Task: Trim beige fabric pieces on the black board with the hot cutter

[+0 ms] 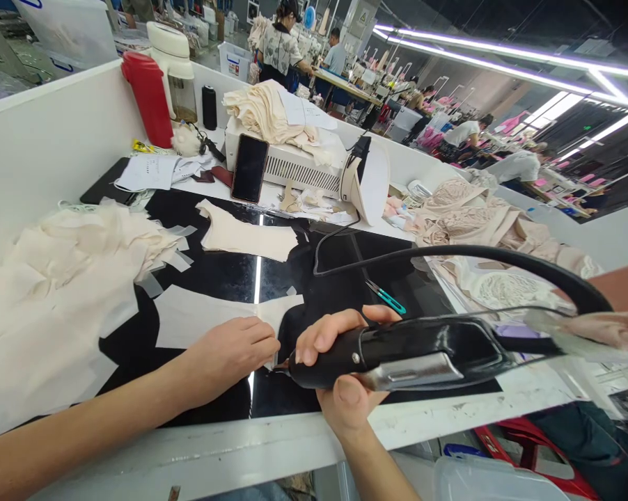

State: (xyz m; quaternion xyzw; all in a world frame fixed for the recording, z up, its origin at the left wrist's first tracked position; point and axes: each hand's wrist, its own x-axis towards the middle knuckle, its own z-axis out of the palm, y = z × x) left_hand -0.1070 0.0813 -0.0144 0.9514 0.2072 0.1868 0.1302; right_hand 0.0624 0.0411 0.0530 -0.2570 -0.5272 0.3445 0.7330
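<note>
In the head view a cut piece of pale cream fabric [204, 316] lies on the black table top [225, 282]. My left hand [235, 348] is curled over its right end, fingers together, gripping the edge. A bulky black corded hand tool [429, 348] with a metal lever is in my right hand [345, 355], whose fingers wrap around its front end. The tool's narrow tip meets the fabric edge beside my left fingertips; exact contact is hard to see. Farther back lies a second cream fabric piece [248, 233]. Teal thread snips [386, 297] rest beyond the tool.
A heap of cream pieces [68, 271] covers the left side. Beige lace garments [491, 223] are piled at right. The tool's black cable [450, 252] arches over the table. A phone [250, 167], a red container [147, 101] and a lamp [369, 177] stand behind. People work farther off.
</note>
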